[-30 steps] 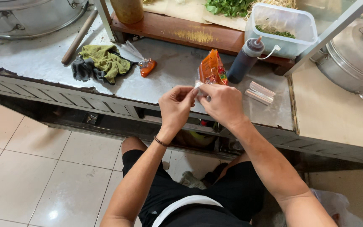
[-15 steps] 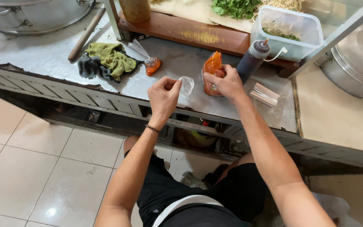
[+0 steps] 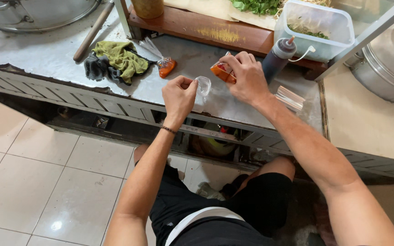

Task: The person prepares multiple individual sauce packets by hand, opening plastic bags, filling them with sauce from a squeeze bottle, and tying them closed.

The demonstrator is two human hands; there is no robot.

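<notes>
My left hand (image 3: 178, 96) pinches a small clear bag (image 3: 203, 85) open above the steel counter (image 3: 60, 57); my right hand (image 3: 246, 76), at two o'clock, grips the orange sauce pouch (image 3: 220, 73), now tipped flat where it stood upright. A dark squeeze bottle (image 3: 277, 59) crowds its right; rags (image 3: 115, 61) lie at ten o'clock, bare counter between.

On the desk (image 3: 46, 57), the sauce pouch (image 3: 220, 73) sits at centre. The squeeze bottle (image 3: 277, 59) stands just beside it at two o'clock, before the plastic tub (image 3: 315, 29) on the wooden shelf (image 3: 197, 27). The tied sauce bag (image 3: 165, 66) lies at nine o'clock, touching the rags (image 3: 112, 61) further out.
</notes>
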